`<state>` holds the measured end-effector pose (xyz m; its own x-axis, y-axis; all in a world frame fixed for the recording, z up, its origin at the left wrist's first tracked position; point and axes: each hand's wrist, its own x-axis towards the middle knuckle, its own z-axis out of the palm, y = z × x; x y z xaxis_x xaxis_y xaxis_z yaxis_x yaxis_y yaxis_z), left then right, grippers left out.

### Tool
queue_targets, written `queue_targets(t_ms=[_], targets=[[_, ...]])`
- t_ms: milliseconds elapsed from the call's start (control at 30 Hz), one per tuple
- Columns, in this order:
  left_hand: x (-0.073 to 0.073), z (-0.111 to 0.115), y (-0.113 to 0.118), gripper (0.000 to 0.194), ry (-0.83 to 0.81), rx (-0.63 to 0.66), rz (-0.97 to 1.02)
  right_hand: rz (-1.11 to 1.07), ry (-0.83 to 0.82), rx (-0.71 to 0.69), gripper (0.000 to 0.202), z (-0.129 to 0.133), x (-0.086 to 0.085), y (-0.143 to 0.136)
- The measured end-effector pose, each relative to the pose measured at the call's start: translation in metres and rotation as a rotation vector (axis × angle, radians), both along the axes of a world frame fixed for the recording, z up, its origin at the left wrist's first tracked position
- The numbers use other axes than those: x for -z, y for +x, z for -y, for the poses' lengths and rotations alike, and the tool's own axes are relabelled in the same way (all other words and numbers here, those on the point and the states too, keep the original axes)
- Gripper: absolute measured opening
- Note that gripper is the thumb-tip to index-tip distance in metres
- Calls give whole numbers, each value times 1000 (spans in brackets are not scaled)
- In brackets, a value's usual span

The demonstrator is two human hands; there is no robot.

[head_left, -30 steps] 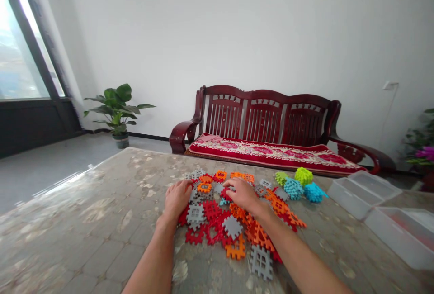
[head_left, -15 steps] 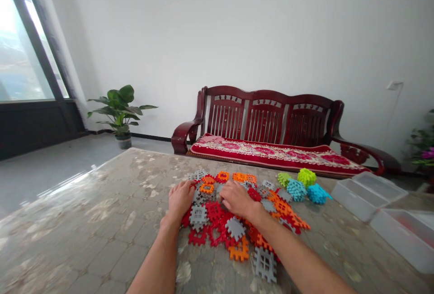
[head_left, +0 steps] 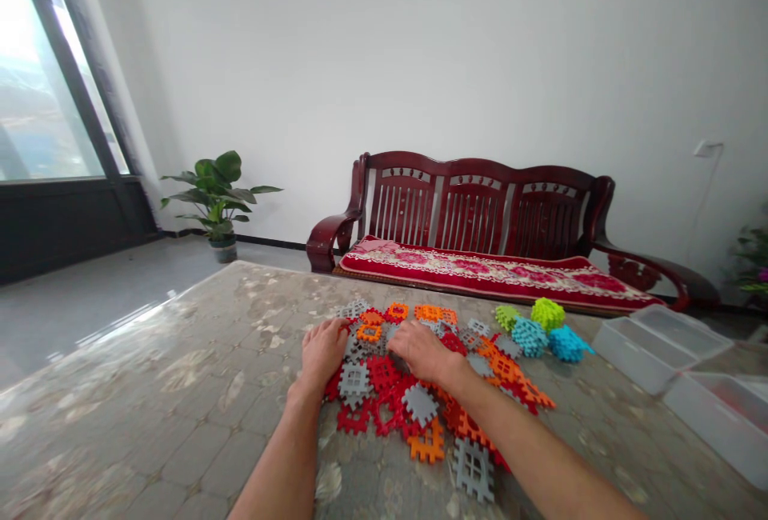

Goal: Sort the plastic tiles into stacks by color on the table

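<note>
A spread pile of flat, notched interlocking tiles in red, orange and grey lies on the covered table, several with window-like cutouts. At the pile's left edge rests my left hand (head_left: 324, 350), fingers bent down and close together; its fingertips are hidden. My right hand (head_left: 423, 350) is over the middle of the pile, fingers curled downward and closed, hiding whatever is under them. Between the hands are an orange frame tile (head_left: 369, 333) and a red window tile (head_left: 382, 374). Nearer me lie a grey window tile (head_left: 354, 380), a solid grey tile (head_left: 420, 403) and an orange tile (head_left: 427, 442).
Right of the pile are stacked green tiles (head_left: 548, 314) and two clumps of blue tiles (head_left: 529, 337). Clear plastic boxes (head_left: 636, 352) stand at the table's right side. Beyond the table (head_left: 180, 392) are a wooden bench (head_left: 471, 216) and a potted plant (head_left: 219, 196).
The whole view has shifted slightly, so everything sits a little farther right. Both hands keep nearly the same places on the pile, with no tile visibly moved.
</note>
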<state>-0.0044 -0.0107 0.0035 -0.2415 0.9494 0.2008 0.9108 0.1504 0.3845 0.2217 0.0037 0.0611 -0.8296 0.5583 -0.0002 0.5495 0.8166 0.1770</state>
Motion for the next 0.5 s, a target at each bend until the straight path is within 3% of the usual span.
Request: queue_targets(t_ms=[333, 500], targets=[[-3, 2, 1, 41, -3, 3, -2, -103, -35, 48, 28, -10, 5, 7], [-3, 0, 1, 41, -6, -6, 1, -43, -28, 82, 21, -14, 7, 14]])
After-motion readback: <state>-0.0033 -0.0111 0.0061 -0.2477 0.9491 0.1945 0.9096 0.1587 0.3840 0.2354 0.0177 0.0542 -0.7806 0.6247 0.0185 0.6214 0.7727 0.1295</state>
